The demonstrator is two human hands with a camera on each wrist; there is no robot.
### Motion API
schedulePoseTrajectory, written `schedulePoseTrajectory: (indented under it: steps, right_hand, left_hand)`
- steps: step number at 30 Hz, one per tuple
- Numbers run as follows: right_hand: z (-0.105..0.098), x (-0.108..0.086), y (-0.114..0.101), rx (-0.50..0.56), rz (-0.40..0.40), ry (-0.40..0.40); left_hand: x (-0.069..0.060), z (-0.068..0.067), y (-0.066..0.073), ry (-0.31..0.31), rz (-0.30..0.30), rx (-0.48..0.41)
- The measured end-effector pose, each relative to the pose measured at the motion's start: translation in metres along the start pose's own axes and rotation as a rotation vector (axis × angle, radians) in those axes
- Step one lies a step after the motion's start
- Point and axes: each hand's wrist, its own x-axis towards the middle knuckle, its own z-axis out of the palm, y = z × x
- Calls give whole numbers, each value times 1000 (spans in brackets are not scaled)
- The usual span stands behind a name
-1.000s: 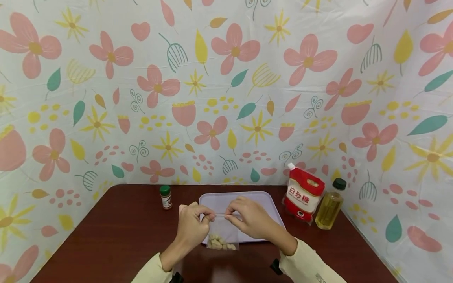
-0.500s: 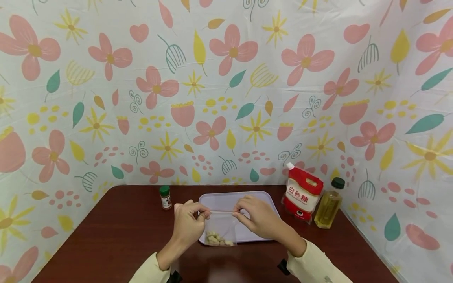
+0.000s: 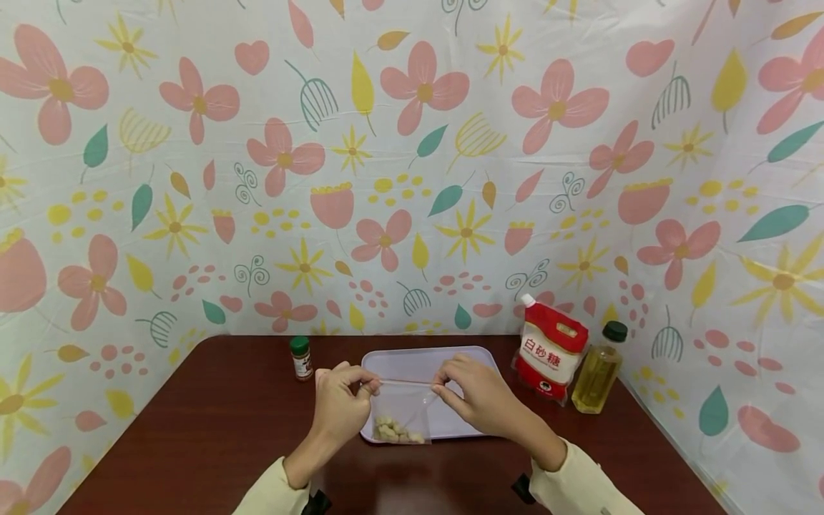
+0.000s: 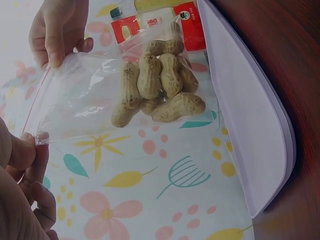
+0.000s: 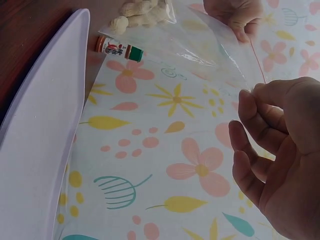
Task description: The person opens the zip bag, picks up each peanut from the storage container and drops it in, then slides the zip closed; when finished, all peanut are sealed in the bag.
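Observation:
A clear zip-lock bag (image 3: 402, 404) with a red line along its top edge hangs stretched between my two hands over the tray. Several unshelled peanuts (image 4: 160, 82) lie at the bottom of it. My left hand (image 3: 342, 402) pinches one top corner between thumb and fingertips. At the opposite corner, my right hand (image 3: 475, 395) does the same, its other fingers loosely curled in the right wrist view. The bag's top looks shut or nearly so; I cannot tell if the seal is pressed together. Beneath is the pale lilac tray (image 3: 393, 357), partly hidden by the bag and hands.
On the dark wooden table (image 3: 212, 415), a small green-capped seasoning jar (image 3: 301, 359) stands back left. At the right are a red and white sugar pouch (image 3: 551, 350) and an oil bottle (image 3: 599, 372) with a dark green cap. A floral curtain (image 3: 412, 172) hangs behind.
My right hand has moved right, away from my left, which shifted slightly left. The gap between them is wider, and the bag's top edge now shows stretched straight between them.

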Motion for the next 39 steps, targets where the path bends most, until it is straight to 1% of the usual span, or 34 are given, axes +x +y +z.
schedulePoseTrajectory:
  steps: [4, 9, 11, 14, 18, 22, 24, 26, 28, 32, 36, 39]
  right_hand:
    - [0, -2, 1, -7, -4, 28]
    - [0, -2, 1, -14, -7, 69]
    - [1, -2, 1, 8, 6, 89]
    - [4, -4, 3, 101, 65, 119]
    - [11, -5, 7, 295, 176, 165]
    - [19, -7, 10, 425, 245, 225]
    - [23, -7, 10, 444, 270, 243]
    - [27, -9, 8, 457, 303, 228]
    - [28, -9, 4, 469, 323, 193]
    - [24, -7, -8, 502, 333, 123]
    - [20, -3, -17, 506, 317, 122]
    - [20, 0, -18, 499, 305, 128]
  left_hand:
    - [0, 0, 1, 13, -5, -2]
    - [1, 0, 1, 12, -5, -20]
    - [1, 0, 2, 11, -12, -39]
    - [0, 3, 3, 12, -44, -73]
    - [-2, 6, 7, 12, -84, -126]
    - [0, 8, 8, 28, -75, -183]
    - [2, 8, 8, 36, -78, -218]
    - [5, 7, 10, 44, -92, -243]
    - [8, 6, 13, 51, -108, -249]
    - [14, -1, 29, 53, -130, -238]
    - [19, -8, 44, 45, -151, -241]
    - [21, -10, 48, 46, -174, -248]
